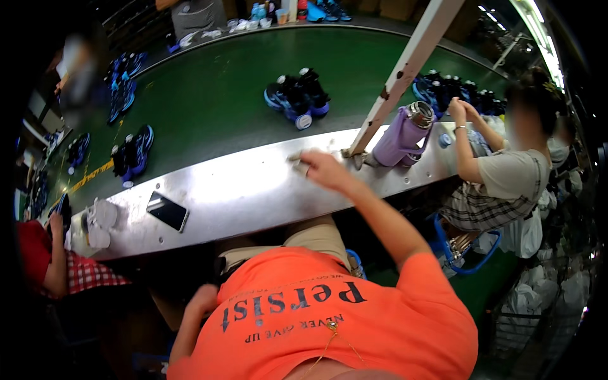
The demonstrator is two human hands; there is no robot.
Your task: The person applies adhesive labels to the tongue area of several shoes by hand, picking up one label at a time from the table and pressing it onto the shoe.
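My right hand (322, 170) reaches out over the bare metal ledge (240, 183). Its fingers are stretched and a little apart, with pale coverings on the fingertips, and I see nothing held in it. Beyond it, on the green conveyor belt (209, 82), stands a pair of black and blue sports shoes (297, 98). My left hand (204, 297) is down by my waist, against the side of my orange shirt; its fingers are mostly hidden. A dark-screened phone (167, 211) lies on the ledge ahead of that hand, apart from it.
A purple bottle (405, 136) stands on the ledge beside a slanted white post (405, 73). More shoes (134, 155) sit on the belt at left. White items (100, 221) lie at the ledge's left end. Co-workers sit at right (513, 171) and left (47, 259).
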